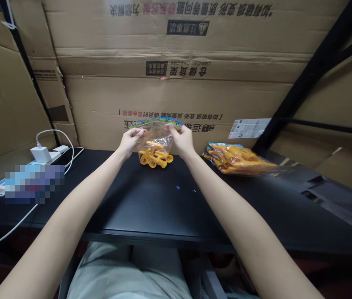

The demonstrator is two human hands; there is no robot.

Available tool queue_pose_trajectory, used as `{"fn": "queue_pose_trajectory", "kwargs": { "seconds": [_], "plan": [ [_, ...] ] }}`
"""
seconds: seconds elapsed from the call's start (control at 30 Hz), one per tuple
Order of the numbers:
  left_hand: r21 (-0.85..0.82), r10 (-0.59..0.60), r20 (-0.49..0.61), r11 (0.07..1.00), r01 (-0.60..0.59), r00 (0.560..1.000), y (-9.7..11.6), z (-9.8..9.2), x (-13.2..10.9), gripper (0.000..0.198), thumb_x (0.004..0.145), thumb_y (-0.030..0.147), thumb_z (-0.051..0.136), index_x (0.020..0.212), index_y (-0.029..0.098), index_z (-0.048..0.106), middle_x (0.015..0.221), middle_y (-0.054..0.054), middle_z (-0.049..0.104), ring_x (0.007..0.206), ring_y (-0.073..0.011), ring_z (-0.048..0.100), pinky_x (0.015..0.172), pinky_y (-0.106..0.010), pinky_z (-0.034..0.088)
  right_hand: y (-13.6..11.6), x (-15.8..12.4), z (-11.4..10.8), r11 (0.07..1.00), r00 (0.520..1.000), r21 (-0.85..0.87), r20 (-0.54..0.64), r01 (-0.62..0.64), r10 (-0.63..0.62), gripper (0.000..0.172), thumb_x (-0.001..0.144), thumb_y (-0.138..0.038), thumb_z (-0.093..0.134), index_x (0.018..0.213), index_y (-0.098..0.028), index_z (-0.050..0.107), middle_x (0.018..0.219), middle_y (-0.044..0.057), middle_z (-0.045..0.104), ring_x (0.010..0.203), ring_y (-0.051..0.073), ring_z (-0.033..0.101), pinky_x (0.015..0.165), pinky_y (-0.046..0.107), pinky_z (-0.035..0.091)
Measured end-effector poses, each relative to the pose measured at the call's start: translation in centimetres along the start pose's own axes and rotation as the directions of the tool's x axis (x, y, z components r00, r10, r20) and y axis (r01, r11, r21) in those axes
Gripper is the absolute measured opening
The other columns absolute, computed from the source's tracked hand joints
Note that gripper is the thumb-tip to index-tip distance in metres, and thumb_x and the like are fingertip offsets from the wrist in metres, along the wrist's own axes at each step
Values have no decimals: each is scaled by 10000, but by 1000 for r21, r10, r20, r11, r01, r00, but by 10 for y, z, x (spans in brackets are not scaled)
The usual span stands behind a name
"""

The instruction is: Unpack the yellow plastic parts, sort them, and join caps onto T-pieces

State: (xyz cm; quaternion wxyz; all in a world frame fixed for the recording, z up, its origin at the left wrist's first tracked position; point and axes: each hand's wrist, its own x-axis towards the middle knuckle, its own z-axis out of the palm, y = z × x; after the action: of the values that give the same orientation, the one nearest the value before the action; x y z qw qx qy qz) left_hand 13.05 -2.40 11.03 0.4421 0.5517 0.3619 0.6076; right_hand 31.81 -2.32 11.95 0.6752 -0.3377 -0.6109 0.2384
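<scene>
Between my hands hangs a clear plastic bag (155,132) with a colourful printed header. Several orange-yellow plastic pieces with round, hollow ends (155,158) lie in its lower part, at the far side of the black table. My left hand (130,141) pinches the bag's upper left corner. At the upper right corner, my right hand (182,139) grips it between thumb and fingers. The exact kind of the orange pieces is hard to make out through the film.
More bagged orange pieces (235,158) lie on the black table (151,203) at the right. A power strip (42,160) with a white charger (40,153) and cable stands at the left. Cardboard walls (176,91) enclose the back and sides. A small blue dot (177,187) lies near the middle.
</scene>
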Motion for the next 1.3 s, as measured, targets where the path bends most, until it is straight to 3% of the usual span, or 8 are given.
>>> {"fn": "queue_pose_trajectory", "kwargs": {
  "seconds": [0.3, 0.47, 0.57, 0.73, 0.87, 1.0, 1.13, 1.3],
  "plan": [
    [-235, 152, 47, 962, -137, 987, 43, -23, -15, 312, 726, 139, 528, 992, 197, 682, 1240, -39, 635, 1194, -233, 550, 900, -359, 484, -49, -9, -4, 991, 988, 38, 88, 128, -131, 430, 914, -534, 371, 1056, -262, 672, 1164, 22, 674, 1190, 232, 562, 957, 430, 453],
    [-413, 107, -65, 902, -124, 992, 23, -46, -27, 302, 778, 232, 460, 1002, 165, 652, 1222, -80, 629, 1152, -234, 580, 918, -369, 505, -26, -34, 3, 988, 995, 155, 96, 2, -17, 594, 898, -635, 285, 929, -206, 694, 1006, 66, 721, 1052, 227, 644, 941, 413, 479],
    [-444, -131, -132, 894, 60, 983, -4, -54, -29, 225, 801, 286, 501, 969, 191, 617, 1134, -82, 648, 949, -200, 666, 800, -335, 559, 4, -53, 10, 970, 990, 221, 119, -105, 80, 458, 830, -609, 478, 800, -208, 697, 869, 60, 735, 912, 224, 683, 914, 405, 496],
    [-301, -481, -76, 846, 440, 873, -36, -56, -34, 123, 759, 192, 666, 852, 139, 604, 817, -92, 680, 605, -122, 643, 571, -223, 536, 37, -79, 15, 975, 955, 48, 220, -216, 201, 299, 681, -525, 693, 684, -227, 703, 784, 36, 735, 857, 227, 672, 914, 402, 485],
    [-219, -434, -138, 890, 400, 890, -43, -55, -40, 138, 747, 201, 712, 790, 124, 606, 677, -60, 679, 448, -81, 556, 410, -188, 419, 47, -86, 16, 951, 920, 62, 278, -303, 275, 278, 665, -500, 713, 673, -222, 705, 765, 49, 727, 842, 233, 675, 898, 416, 501],
    [-171, -382, -194, 920, 352, 904, -43, -55, -42, 148, 811, 258, 664, 766, 138, 592, 585, -14, 638, 391, -57, 515, 373, -161, 357, 57, -83, 15, 920, 921, 131, 184, -369, 343, 241, 679, -463, 723, 754, -238, 683, 894, 63, 716, 850, 238, 686, 832, 426, 545],
    [-66, -336, -113, 942, 330, 935, -47, -54, -43, 223, 828, 364, 644, 825, 145, 600, 521, 1, 618, 353, -71, 510, 365, -164, 348, 67, -78, 12, 853, 886, 239, 101, -463, 452, 264, 703, -427, 720, 862, -247, 610, 985, 59, 688, 771, 204, 702, 714, 377, 578],
    [60, -248, -1, 967, 248, 969, -57, -52, -45, 409, 799, 560, 600, 785, 151, 597, 397, 22, 546, 270, -64, 406, 327, -167, 248, 72, -78, 11, 808, 848, 260, 197, -528, 491, 249, 730, -450, 699, 807, -237, 595, 811, 46, 689, 720, 197, 683, 710, 368, 588]
  ]
}}
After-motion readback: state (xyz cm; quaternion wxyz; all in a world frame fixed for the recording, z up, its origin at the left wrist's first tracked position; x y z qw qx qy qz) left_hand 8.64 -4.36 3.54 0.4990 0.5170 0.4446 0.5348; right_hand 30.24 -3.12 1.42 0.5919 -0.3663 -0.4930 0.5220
